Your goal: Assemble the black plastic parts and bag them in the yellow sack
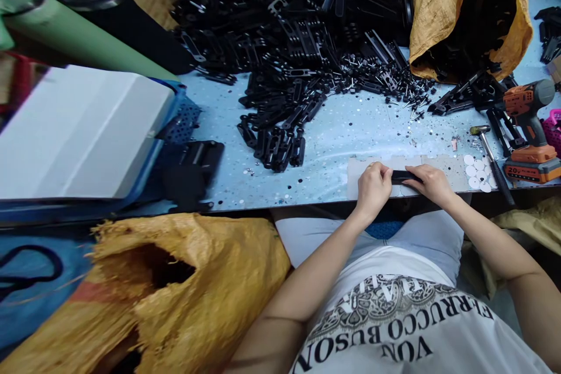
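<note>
Between my two hands is a short black bar-shaped part (401, 176), held level just above the front edge of the bench. My left hand (375, 186) pinches its left end, and my right hand (432, 182) grips the right end with thumb and fingers. Under them lies a strip of grey-white card (357, 170). Round white discs (477, 174) lie flat on the bench to the right of my right hand. What the underside of the black part looks like is hidden.
Black metal parts (280, 99) are heaped at the back, with loose screws (394, 79) beside them. A hammer (493, 163) and an orange cordless drill (530, 128) lie at right. Yellow woven sacks (210, 269) stand at front left and back right. A white box (83, 134) sits left.
</note>
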Demonstrator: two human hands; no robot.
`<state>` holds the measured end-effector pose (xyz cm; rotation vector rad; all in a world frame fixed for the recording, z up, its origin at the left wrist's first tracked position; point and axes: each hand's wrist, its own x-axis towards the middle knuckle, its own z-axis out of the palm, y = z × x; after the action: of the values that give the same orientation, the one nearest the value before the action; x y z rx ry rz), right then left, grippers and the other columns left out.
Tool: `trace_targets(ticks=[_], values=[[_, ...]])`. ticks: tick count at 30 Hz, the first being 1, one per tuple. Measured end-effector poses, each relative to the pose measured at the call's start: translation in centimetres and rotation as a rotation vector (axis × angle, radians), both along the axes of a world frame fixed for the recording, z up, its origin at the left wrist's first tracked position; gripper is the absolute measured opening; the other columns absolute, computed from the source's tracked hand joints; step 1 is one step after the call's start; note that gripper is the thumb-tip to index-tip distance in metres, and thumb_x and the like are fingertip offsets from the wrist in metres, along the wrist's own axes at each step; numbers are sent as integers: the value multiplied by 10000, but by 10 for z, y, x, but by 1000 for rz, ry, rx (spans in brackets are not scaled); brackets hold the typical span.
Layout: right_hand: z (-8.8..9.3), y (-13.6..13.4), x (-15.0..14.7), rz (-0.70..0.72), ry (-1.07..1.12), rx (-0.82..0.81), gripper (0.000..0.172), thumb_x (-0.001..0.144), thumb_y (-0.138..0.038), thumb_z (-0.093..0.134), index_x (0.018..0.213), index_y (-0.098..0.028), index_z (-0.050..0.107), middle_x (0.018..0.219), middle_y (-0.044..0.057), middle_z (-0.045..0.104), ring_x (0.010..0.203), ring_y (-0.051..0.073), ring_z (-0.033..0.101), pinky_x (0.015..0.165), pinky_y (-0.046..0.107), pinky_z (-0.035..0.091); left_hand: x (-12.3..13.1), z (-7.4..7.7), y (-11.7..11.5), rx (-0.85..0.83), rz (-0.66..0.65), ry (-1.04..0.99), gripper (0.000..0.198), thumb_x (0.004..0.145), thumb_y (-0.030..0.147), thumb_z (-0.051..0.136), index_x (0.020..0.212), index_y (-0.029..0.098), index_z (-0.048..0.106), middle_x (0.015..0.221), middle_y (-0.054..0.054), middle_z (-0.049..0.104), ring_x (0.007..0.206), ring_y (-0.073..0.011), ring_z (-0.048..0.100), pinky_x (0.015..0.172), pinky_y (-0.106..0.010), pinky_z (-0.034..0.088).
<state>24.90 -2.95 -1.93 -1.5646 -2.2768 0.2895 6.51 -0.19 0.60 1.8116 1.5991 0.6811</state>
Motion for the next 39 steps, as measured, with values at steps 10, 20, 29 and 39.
trace_targets(ticks=[10,20,29,39], values=[[16,-1,-33,7,-47,240,253,894,-355,510,985,-163,647,884,101,627,817,206,545,706,331,423,-8,-13,6,-130,40,-239,188,768,281,566,622,164,578,671,-19,586,683,-148,559,686,-267,426],[21,1,-41,60,-108,291,261,922,-169,407,779,-156,625,752,74,565,729,172,521,667,279,432,-11,-17,10,-21,-86,-439,166,734,115,517,731,176,672,844,-43,638,882,-164,596,773,-277,464],[16,2,-41,15,-22,228,267,922,-206,406,760,-172,616,765,71,582,749,167,543,693,274,448,-10,-20,-7,464,-235,2,167,861,212,491,862,177,655,873,-72,646,917,-210,554,814,-361,434],[10,2,-41,-38,59,216,221,903,-212,436,817,-187,638,796,69,621,770,166,579,718,275,471,-29,-19,5,550,-366,283,238,907,187,395,951,177,629,953,-93,654,960,-206,548,799,-357,369]])
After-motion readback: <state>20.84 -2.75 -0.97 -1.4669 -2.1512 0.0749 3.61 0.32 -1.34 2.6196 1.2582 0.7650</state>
